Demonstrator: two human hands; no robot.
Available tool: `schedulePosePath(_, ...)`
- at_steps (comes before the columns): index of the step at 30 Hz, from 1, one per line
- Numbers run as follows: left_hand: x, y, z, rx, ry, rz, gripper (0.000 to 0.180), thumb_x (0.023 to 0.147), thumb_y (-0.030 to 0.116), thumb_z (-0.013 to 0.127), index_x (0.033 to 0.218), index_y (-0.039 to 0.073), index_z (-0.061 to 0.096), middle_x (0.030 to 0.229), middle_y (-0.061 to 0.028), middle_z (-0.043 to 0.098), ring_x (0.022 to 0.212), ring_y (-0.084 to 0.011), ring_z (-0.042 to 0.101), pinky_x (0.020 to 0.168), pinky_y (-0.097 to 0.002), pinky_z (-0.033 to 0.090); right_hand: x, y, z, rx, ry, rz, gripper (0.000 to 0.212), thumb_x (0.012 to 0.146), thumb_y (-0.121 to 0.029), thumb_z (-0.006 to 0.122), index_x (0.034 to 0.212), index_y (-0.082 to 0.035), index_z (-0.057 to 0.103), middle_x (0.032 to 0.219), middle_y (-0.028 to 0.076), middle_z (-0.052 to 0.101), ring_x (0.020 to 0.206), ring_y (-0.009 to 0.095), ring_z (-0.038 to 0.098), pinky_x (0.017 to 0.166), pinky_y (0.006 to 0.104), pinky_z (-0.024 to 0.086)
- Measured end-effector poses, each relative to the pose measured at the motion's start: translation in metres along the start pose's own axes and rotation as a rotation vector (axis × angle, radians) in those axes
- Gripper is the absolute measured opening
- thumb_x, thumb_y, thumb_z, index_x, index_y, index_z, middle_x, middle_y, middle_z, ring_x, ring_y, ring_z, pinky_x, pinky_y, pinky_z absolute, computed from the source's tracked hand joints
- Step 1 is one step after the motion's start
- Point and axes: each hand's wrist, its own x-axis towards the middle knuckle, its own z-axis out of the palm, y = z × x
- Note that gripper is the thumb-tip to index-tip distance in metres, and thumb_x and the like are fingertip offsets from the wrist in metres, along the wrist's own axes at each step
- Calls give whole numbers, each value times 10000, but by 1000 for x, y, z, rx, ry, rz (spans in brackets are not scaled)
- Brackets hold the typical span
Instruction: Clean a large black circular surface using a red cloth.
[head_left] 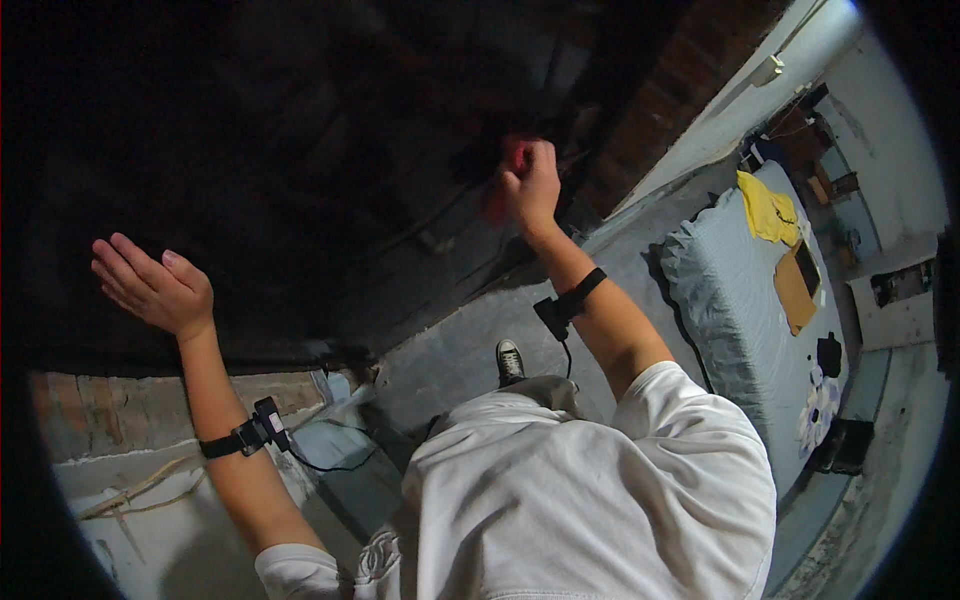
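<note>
My left hand (155,285) is raised at the far left, its fingers stretched out and nothing in it. It is in front of a large dark, faintly glossy surface (300,180); whether the palm touches it I cannot tell. Higher up and right of centre, my right hand (535,185) is closed around a red thing (517,152), up against the same dark surface. Blurred red shows both above and below the fingers. Its kind is too dark and smeared to make out.
A bed (725,280) with a pale blue sheet stands at the right. On it lie a yellow cloth (767,207) and a flat brown piece (793,290). Bare brick (660,120) edges the dark surface. Cables (140,497) run along the lower-left wall. My shoe (510,362) is on the grey floor.
</note>
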Motion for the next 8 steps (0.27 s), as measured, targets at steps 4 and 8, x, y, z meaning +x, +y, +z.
schedulePosePath(4,2,3,3,-21,26,11,607,1075,274,403,1615,-3,428,1718,-190,354,1607,-382,295,1321,-518,176,-27,-8,15,-30,-46,-108,386,772,-74,796,1106,-69,604,1246,154,620,1130,422,639,911,460,554)
schedulePosePath(8,2,7,6,-28,22,3,610,1076,278,405,1617,-3,424,1718,-192,354,1608,-385,293,1322,-520,170,-39,-5,19,-47,-203,-133,366,782,-95,788,1098,-89,605,1254,143,621,1137,399,643,924,460,564)
